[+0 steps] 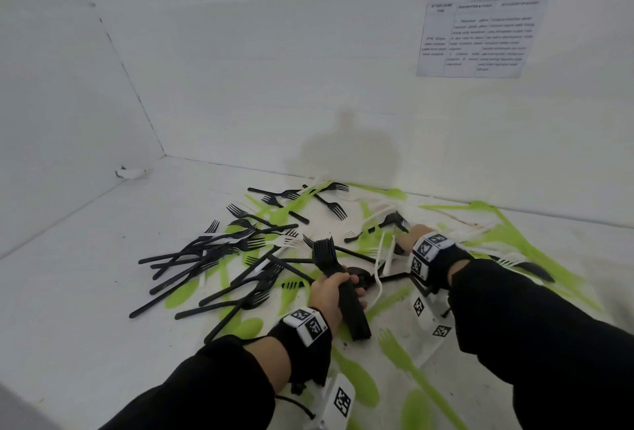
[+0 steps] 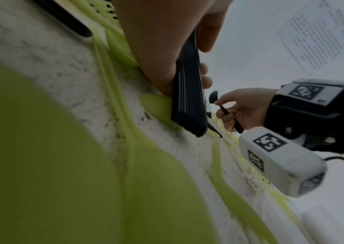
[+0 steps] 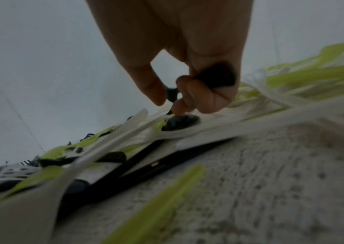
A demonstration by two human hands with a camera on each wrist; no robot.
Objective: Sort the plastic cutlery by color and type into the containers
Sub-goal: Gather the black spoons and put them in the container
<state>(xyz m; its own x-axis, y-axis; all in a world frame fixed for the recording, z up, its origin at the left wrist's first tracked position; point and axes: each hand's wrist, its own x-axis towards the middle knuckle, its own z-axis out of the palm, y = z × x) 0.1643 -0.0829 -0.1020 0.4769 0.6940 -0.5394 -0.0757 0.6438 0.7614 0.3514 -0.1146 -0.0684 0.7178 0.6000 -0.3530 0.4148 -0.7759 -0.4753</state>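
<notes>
Holding a stack of black forks [image 1: 339,287] in the left hand [image 1: 329,296] while the right hand [image 2: 244,109] pinches a black spoon [image 2: 225,112] above the pile [image 1: 240,258]: risk, tangled white cutlery [image 3: 146,132] snagging, loosening the stack.

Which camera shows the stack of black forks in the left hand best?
The head view: the stack of black forks shows whole, tines up, gripped by the left hand. The left wrist view shows only the stacked handles edge-on; the right wrist view does not show it.
</notes>
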